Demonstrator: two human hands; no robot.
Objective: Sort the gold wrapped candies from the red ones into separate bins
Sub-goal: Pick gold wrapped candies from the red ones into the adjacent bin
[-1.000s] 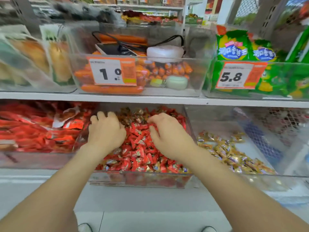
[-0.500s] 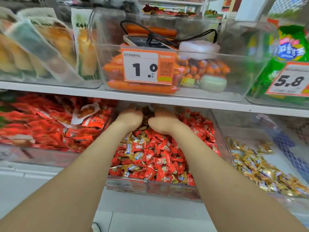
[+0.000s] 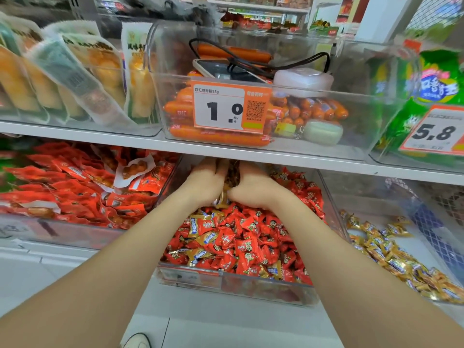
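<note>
A clear middle bin [image 3: 233, 281] on the lower shelf holds a heap of red wrapped candies [image 3: 247, 238] with some gold ones mixed in. At the back of that bin my left hand [image 3: 206, 183] and my right hand [image 3: 253, 188] are cupped together. A bunch of gold wrapped candies [image 3: 229, 178] is held between them. My fingertips are hidden under the upper shelf edge. The clear bin to the right [image 3: 371, 204] holds a loose spread of gold candies [image 3: 388, 253].
The white upper shelf [image 3: 301, 160] hangs low just above my hands. On it stands a clear bin of orange sausages [image 3: 218, 138] with a 1.0 price tag. A bin of red snack packets [image 3: 75, 189] sits left of the candy bin.
My hands have moved from the middle of the red heap to the back of the bin and closed together. They now hold gold candies between them. The view has come closer.
</note>
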